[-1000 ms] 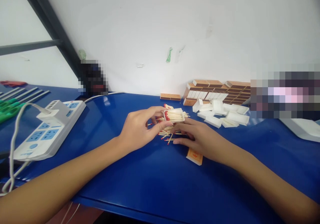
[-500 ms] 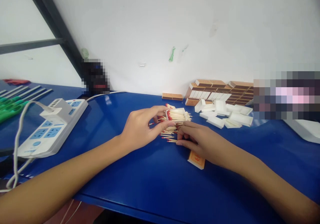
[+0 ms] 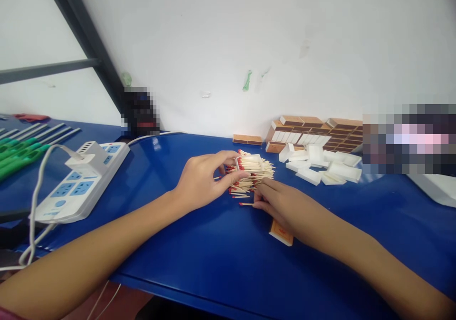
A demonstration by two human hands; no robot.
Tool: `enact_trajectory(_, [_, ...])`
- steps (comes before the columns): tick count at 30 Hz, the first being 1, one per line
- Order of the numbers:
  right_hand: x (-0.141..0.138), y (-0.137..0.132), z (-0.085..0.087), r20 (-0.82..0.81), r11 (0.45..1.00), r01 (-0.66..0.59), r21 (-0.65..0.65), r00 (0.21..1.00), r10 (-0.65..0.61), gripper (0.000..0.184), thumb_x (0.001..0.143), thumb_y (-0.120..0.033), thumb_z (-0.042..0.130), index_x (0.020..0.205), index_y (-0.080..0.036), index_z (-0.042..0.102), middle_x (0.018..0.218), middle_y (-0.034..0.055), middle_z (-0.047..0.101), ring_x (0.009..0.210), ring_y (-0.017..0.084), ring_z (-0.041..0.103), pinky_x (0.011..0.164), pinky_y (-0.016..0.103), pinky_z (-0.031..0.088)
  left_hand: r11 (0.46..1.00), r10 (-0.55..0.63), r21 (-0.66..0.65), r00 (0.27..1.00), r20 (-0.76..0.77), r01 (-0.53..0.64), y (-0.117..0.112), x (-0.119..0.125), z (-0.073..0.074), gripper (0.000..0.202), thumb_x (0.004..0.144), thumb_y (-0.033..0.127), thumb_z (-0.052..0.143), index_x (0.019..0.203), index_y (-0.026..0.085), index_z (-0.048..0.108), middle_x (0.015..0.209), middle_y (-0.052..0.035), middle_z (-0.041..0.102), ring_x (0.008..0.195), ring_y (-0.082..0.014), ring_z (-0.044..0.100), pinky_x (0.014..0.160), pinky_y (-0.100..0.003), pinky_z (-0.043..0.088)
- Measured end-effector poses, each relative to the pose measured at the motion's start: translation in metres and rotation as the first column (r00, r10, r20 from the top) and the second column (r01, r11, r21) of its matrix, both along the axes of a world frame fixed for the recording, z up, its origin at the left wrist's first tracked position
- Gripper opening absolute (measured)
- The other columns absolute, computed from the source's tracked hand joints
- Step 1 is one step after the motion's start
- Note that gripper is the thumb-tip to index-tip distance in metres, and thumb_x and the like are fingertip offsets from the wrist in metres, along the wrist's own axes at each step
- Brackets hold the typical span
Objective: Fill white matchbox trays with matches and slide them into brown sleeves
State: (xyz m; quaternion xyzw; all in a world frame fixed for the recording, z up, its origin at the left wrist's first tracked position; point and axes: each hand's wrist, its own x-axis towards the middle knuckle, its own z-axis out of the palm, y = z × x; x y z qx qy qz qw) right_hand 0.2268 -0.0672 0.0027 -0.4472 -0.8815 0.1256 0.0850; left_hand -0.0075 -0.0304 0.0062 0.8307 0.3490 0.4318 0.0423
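My left hand (image 3: pixel 203 179) is closed around a white matchbox tray (image 3: pixel 250 162) filled with red-tipped matches, holding it just above a loose pile of matches (image 3: pixel 249 183) on the blue table (image 3: pixel 221 244). My right hand (image 3: pixel 281 201) rests on the table beside the pile, its fingers pinched together on a few matches at the pile's near edge. One match (image 3: pixel 245 204) lies alone in front of the fingertips. An orange matchbox sleeve (image 3: pixel 281 232) lies half under my right wrist.
Stacked brown matchbox sleeves (image 3: pixel 313 132) line the wall, with empty white trays (image 3: pixel 320 165) scattered before them. A white power strip (image 3: pixel 81 179) with a plugged cable lies at left, beside green-handled tools (image 3: pixel 21 151). The table's front edge runs below my forearms.
My right hand has drawn back slightly from under the tray to the pile's near edge and pinched shut. The left hand keeps the filled tray in place. The camera view shifted slightly.
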Motion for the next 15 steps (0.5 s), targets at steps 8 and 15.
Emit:
enact_trajectory(8, [0.009, 0.003, -0.008, -0.049, 0.998, -0.027, 0.059, 0.998, 0.030, 0.012, 0.100, -0.015, 0.055, 0.089, -0.019, 0.059, 0.094, 0.0065, 0.065, 0.080, 0.020, 0.064, 0.071, 0.032, 0.051, 1.000, 0.023, 0.010, 0.995, -0.098, -0.022, 0.005, -0.002, -0.005, 0.036, 0.093, 0.047, 0.072, 0.116, 0.020, 0.069, 0.093, 0.0024, 0.080, 0.065, -0.0094, 0.067, 0.059, -0.022, 0.051])
enact_trajectory(15, [0.010, 0.000, 0.002, -0.100, 1.000, -0.020, 0.001, 0.995, 0.020, 0.001, 0.100, -0.022, 0.060, 0.100, -0.021, 0.060, 0.103, 0.0068, 0.063, 0.091, 0.021, 0.064, 0.077, 0.033, 0.052, 1.000, 0.027, 0.015, 0.990, -0.138, -0.025, 0.005, -0.003, -0.006, 0.041, 0.094, 0.052, 0.068, 0.119, 0.020, 0.069, 0.090, -0.0003, 0.078, 0.067, -0.0116, 0.068, 0.060, -0.023, 0.052])
